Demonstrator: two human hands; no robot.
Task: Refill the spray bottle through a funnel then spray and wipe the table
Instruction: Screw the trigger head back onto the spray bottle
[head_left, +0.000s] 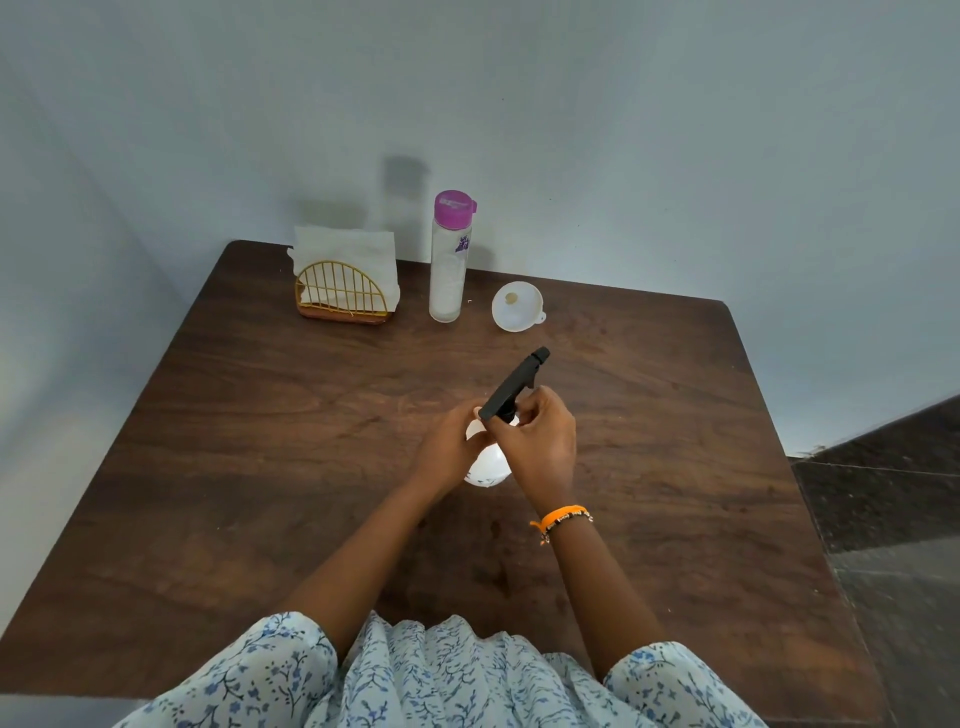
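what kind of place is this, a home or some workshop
Probably a plain room in a home, at a small table set in a corner. A dark wooden table stands against bare pale walls, with a wire napkin holder and a pink-capped water bottle on it. No workshop tools show.

On the table (675, 415), the water bottle (450, 260) stands near the far edge. The napkin holder (343, 291) sits left of it, the funnel (517, 306) just right (lying tilted), and the spray bottle (488, 462) well in front, between both hands.
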